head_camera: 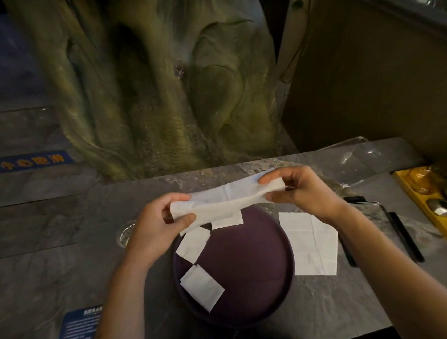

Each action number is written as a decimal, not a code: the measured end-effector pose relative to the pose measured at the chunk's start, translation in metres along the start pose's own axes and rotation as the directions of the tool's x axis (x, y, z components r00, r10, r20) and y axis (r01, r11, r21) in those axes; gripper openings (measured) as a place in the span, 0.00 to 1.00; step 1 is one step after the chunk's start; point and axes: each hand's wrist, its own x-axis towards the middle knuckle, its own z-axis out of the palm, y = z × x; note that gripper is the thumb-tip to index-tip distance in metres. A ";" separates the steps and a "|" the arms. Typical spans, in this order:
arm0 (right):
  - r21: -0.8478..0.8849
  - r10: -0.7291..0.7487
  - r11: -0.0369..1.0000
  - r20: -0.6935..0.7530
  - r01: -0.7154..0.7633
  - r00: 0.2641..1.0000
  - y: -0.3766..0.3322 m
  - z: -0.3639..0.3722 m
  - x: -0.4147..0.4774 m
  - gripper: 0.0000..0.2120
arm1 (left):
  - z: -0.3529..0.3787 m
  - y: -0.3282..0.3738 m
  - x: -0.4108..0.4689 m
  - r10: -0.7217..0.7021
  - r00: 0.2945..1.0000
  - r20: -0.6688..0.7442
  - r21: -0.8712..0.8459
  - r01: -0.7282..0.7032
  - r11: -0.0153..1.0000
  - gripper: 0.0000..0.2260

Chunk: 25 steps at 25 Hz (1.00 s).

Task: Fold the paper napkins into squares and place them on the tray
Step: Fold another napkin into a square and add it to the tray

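Both hands held one napkin [228, 200] in the air above the far side of the tray [256, 271]. The left hand [156, 230] pinched its left end between thumb and curled fingers. The right hand [307, 192] pinched the right end the same way, fingers bent over the top edge. The napkin hung between them as a long, loosely creased strip, and how many layers it had could not be told.

The tray, round and dark purple, sat on the table [329, 305] right in front of the person. Three folded squares lay on it. The left square [192, 244] was at the left rim and the near square [202, 287] was closer in, also by the left rim. The far square [227, 221] had its upper part hidden behind the held napkin, which hid the tray's far rim too. An open sheet [313, 245] lay flat on the table just right of the tray, its far right corner covered by the right wrist.

A glass [123, 233] left of the tray showed only in part behind the left hand. Clear wrapping [355, 160] lay at the table's far right, hard to make out. Black sticks [405, 235] and a yellow box [422, 203] lay further right, and the box's contents were too dim to tell. A leaflet [77, 336] at the near left was cut off by the frame edge, its print too small to read.
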 end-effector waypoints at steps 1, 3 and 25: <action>-0.010 -0.013 1.000 -0.012 0.013 1.000 0.001 -0.001 0.000 0.11 | 0.000 0.000 0.001 0.012 1.000 -0.003 0.007 -0.012 1.000 0.14; -0.018 -0.042 0.999 -0.035 0.042 0.998 0.004 -0.002 0.001 0.08 | 0.000 0.001 0.001 0.037 0.999 -0.010 0.023 -0.036 0.999 0.11; 0.265 0.074 0.963 -0.050 -0.059 0.996 -0.005 0.001 0.000 0.08 | 0.004 -0.007 0.003 -0.065 0.995 0.081 -0.261 0.084 0.962 0.09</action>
